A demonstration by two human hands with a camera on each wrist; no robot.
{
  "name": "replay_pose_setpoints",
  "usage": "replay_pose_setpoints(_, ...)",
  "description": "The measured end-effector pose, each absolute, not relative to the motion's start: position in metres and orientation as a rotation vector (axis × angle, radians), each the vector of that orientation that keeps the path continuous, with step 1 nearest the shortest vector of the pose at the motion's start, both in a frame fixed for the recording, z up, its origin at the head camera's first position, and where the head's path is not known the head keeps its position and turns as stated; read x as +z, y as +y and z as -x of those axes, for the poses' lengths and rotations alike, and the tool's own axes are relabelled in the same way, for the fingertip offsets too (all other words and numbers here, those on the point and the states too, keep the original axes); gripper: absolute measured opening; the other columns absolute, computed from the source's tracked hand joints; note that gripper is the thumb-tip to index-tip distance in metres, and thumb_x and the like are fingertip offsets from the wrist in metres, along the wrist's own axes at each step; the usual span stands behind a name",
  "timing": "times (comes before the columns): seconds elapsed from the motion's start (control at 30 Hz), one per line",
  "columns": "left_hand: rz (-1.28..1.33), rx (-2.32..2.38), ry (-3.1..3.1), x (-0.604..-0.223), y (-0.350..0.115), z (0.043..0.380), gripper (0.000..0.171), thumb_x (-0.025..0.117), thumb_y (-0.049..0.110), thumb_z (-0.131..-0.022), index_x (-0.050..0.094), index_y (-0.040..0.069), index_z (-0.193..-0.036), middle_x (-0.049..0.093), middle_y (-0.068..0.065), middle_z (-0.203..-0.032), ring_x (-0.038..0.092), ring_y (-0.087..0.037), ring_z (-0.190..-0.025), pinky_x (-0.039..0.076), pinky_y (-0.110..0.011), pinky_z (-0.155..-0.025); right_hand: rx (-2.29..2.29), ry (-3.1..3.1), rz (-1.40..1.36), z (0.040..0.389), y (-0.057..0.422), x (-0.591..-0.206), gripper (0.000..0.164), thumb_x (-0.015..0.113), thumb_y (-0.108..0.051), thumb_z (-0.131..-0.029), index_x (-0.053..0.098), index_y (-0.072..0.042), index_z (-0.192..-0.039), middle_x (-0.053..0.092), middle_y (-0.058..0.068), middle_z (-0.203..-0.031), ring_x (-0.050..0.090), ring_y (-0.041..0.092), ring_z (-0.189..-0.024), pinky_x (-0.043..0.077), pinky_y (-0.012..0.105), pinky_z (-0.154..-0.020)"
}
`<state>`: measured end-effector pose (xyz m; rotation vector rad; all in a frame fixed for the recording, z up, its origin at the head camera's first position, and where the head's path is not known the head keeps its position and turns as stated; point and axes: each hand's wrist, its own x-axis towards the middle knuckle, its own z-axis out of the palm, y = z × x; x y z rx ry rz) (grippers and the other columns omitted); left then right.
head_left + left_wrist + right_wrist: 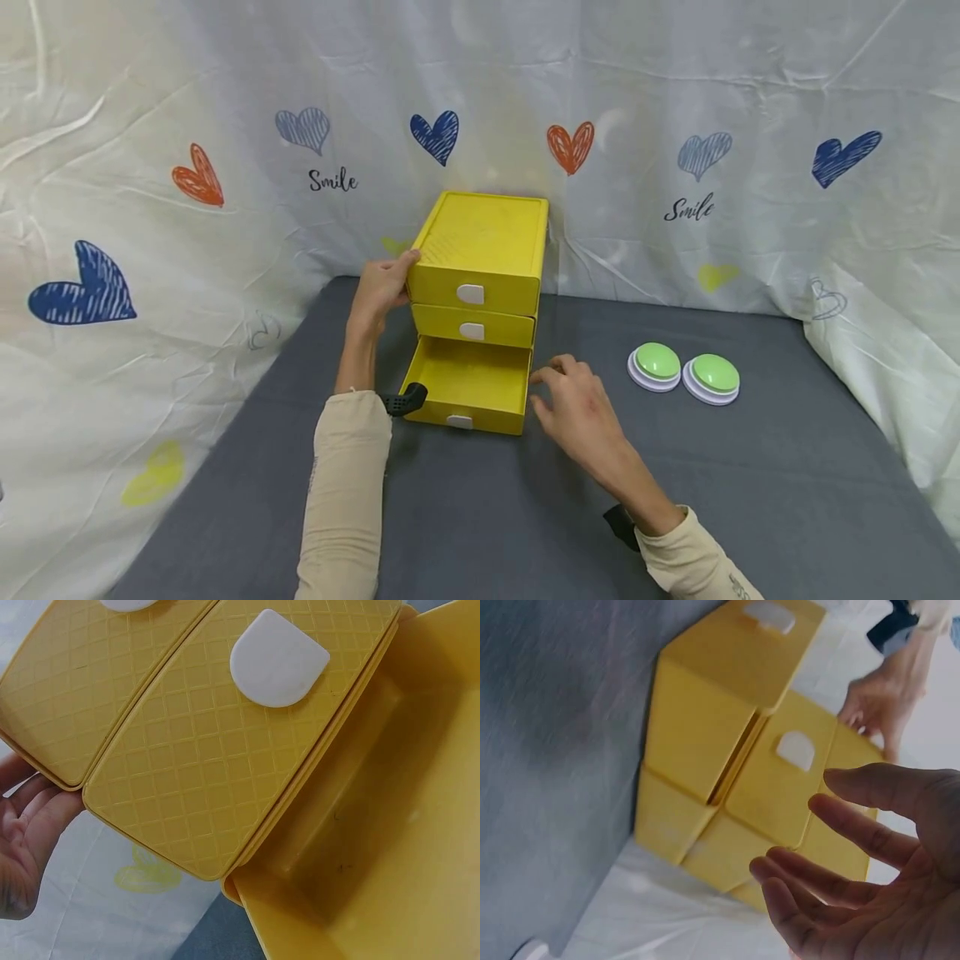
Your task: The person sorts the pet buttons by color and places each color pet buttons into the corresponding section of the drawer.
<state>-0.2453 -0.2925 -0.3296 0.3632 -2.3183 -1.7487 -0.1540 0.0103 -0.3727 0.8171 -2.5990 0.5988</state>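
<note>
Yellow drawer unit (483, 237) is what the left-hand grip (381, 292) has hold of: thumb up at the top edge by the front left corner, fingers against the side. Right-hand grip (577, 408) isn't holding anything, fingers loosely bent and spread in the air just beside the bottom drawer (491, 421). That drawer's pulled well out toward the person, while the middle drawer (510, 327) and top drawer (510, 292) look closed. Each one's got a little white tab handle (460, 422) up front. Whole unit stands upright on a dark gray desk (750, 483), close to a pale curtain (495, 58) printed with hearts and "Smile". Off to the right, two green push buttons (657, 361) on white bases (712, 399) sit side by side. Oh, and beige sleeves (348, 483) on both arms.
</note>
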Motion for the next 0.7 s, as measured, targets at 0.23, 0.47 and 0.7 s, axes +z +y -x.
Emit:
replay_pose_setpoints(0.23, -0.341, -1.742, -2.310, -0.331, -0.294, 0.245, 0.059, 0.057, 0.065, -0.076, 0.039, 0.014, -0.051, 0.048, -0.004, -0.057, 0.056, -0.021, -0.066, 0.050, -0.029, -0.065, 0.529, -2.623, -0.680, 0.178, 0.029, -0.376, 0.021, 0.071, -0.015, -0.077, 0.069, -0.011, -0.098, 0.057, 0.015, -0.107, 0.053, 0.034, -0.091, 0.042, 0.046, -0.071)
replay_pose_setpoints(0.47, -0.332, -1.750, -2.303, -0.332, -0.293, 0.246, 0.061, 0.059, 0.064, -0.076, 0.042, 0.011, -0.053, 0.059, -0.004, -0.064, 0.062, -0.019, -0.072, 0.052, -0.036, -0.074, 0.504, -2.639, -0.536, 0.204, 0.051, -0.384, 0.024, 0.071, -0.012, -0.075, 0.069, -0.007, -0.098, 0.058, 0.021, -0.106, 0.054, 0.040, -0.087, 0.042, 0.052, -0.063)
replay_pose_setpoints(0.7, -0.326, -1.737, -2.310, -0.331, -0.294, 0.243, 0.059, 0.058, 0.064, -0.076, 0.038, 0.015, -0.051, 0.053, -0.004, -0.056, 0.059, -0.019, -0.064, 0.051, -0.031, -0.065, 0.519, -2.692, -0.432, 0.226, 0.071, -0.386, 0.027, 0.070, -0.012, -0.075, 0.067, -0.005, -0.101, 0.057, 0.023, -0.103, 0.053, 0.043, -0.082, 0.041, 0.055, -0.064)
